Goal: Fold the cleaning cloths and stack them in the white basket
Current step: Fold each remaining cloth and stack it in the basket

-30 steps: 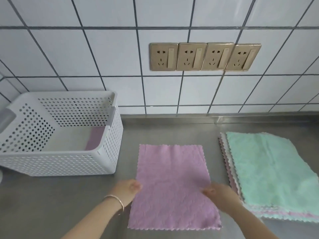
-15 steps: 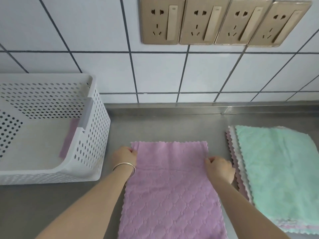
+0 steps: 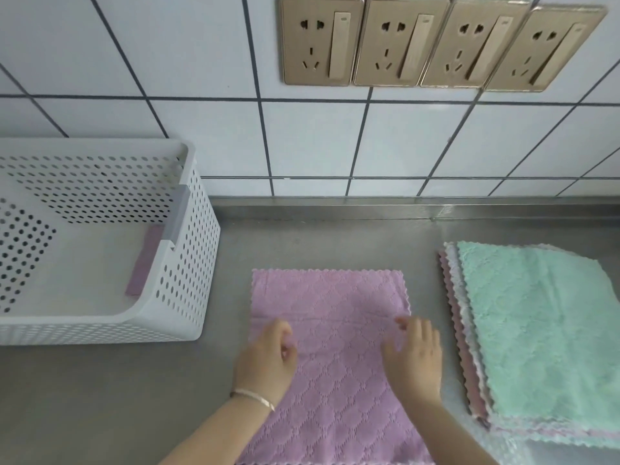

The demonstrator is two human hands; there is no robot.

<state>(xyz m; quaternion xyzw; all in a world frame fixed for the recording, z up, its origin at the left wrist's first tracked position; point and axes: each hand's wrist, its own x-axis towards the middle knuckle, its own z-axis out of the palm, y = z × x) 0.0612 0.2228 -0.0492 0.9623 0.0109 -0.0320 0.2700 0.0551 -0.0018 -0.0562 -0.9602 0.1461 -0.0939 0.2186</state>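
The pink cloth (image 3: 330,357) lies on the bench (image 3: 100,397) in front of me, its far part folded over. My left hand (image 3: 265,360) and right hand (image 3: 414,359) rest on it, fingers relaxed, holding nothing. The white basket (image 3: 188,263) stands at left, the cloth pile (image 3: 543,330) at right.

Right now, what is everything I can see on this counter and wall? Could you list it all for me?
Perforated white plastic basket: one, white, counter's left.
Folded pink cloth: one, pink, inside the basket.
Pink quilted cleaning cloth: one, pink, counter's centre.
Stack of unfolded cloths: one, mint green on top, counter's right.
Gold wall sockets: four, gold, tiled wall.
Steel counter: one, grey.
Silver bracelet: one, left wrist.
Left hand: on the centre cloth.
Right hand: on the centre cloth.
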